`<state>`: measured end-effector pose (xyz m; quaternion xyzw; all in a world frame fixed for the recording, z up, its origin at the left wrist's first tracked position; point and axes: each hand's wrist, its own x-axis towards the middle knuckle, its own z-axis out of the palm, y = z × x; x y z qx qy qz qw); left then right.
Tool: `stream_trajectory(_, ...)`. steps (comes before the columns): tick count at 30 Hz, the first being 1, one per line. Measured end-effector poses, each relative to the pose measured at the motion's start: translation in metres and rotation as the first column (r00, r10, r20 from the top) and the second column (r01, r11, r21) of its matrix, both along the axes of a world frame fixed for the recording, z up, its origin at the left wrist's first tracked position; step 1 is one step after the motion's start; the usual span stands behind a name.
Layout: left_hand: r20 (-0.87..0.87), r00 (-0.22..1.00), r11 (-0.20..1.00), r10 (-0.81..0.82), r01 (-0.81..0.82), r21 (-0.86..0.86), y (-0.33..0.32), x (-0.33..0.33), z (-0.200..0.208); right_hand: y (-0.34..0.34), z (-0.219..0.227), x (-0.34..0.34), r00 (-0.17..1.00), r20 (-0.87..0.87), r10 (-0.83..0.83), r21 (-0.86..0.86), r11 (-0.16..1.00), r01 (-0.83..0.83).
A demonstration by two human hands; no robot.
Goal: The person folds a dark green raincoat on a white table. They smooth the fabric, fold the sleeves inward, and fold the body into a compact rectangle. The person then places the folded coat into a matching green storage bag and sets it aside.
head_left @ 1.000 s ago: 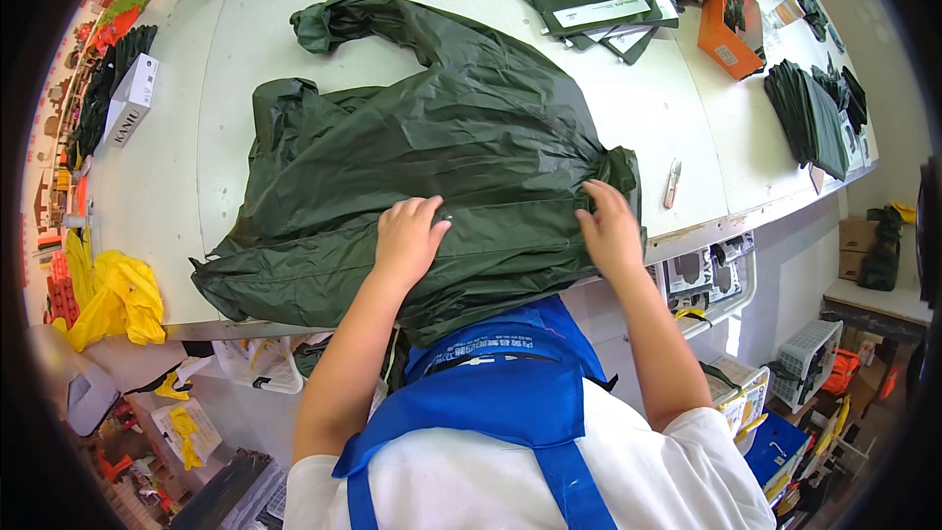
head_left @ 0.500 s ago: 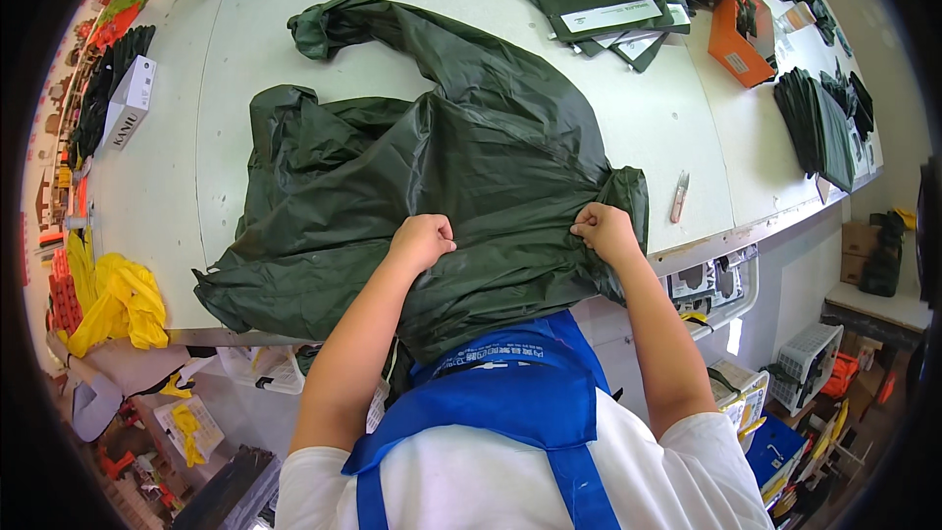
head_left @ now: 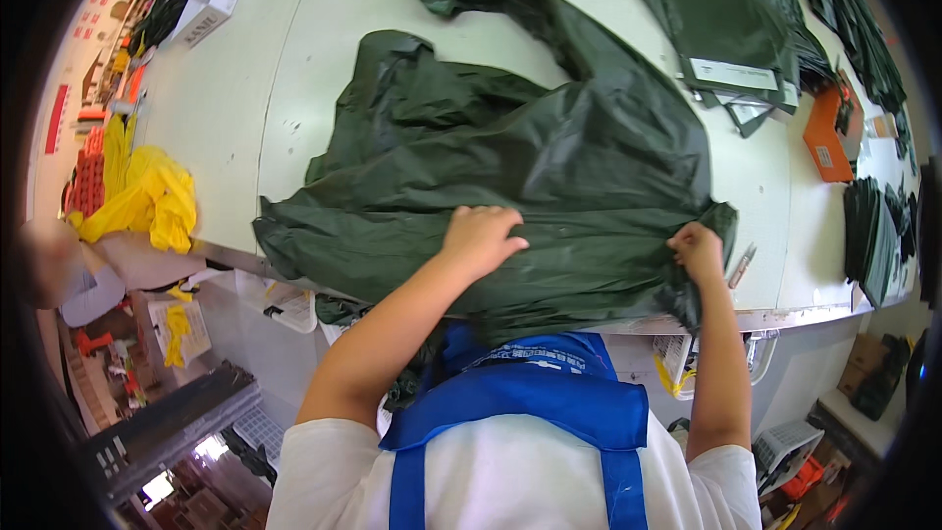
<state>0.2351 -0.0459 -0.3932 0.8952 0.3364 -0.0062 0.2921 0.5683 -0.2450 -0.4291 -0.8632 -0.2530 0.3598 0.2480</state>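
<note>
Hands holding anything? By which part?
The right hand appears to pinch the dark green garment near its gathered right end; the left hand lies spread on the cloth, no grip visible.

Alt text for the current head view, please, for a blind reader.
A person's left hand lies on a rumpled dark green garment spread across a white table, while the right hand pinches it near its right end. Folded green pieces and an orange box sit at upper right; yellow material is at left.
</note>
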Motion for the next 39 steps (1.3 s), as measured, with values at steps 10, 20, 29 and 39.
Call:
stream_trajectory(10, 0.025, 0.86, 0.848, 0.51, -0.508, 0.149, 0.062, -0.276, 0.035, 0.109, 0.07, -0.08, 0.847, 0.499, 0.183, 0.233, 0.913, -0.335)
stream_trajectory(20, 0.068, 0.681, 0.679, 0.729, -0.708, -0.195, 0.046, -0.277, 0.045, 0.166, 0.041, -0.254, 0.595, 0.226, 0.771, 0.124, 0.583, -0.803)
stream_trajectory(29, -0.003, 0.623, 0.515, 0.782, -0.649, -0.56, 0.055, -0.282, 0.028, 0.169, 0.016, -0.259, 0.691, 0.103, 0.716, 0.061, 0.689, -0.722)
stream_trajectory(39, 0.119, 0.514, 0.409, 0.85, -0.5, -0.763, 0.045, -0.287, 0.019, 0.181, 0.015, -0.256, 0.73, -0.03, 0.683, -0.048, 0.729, -0.683)
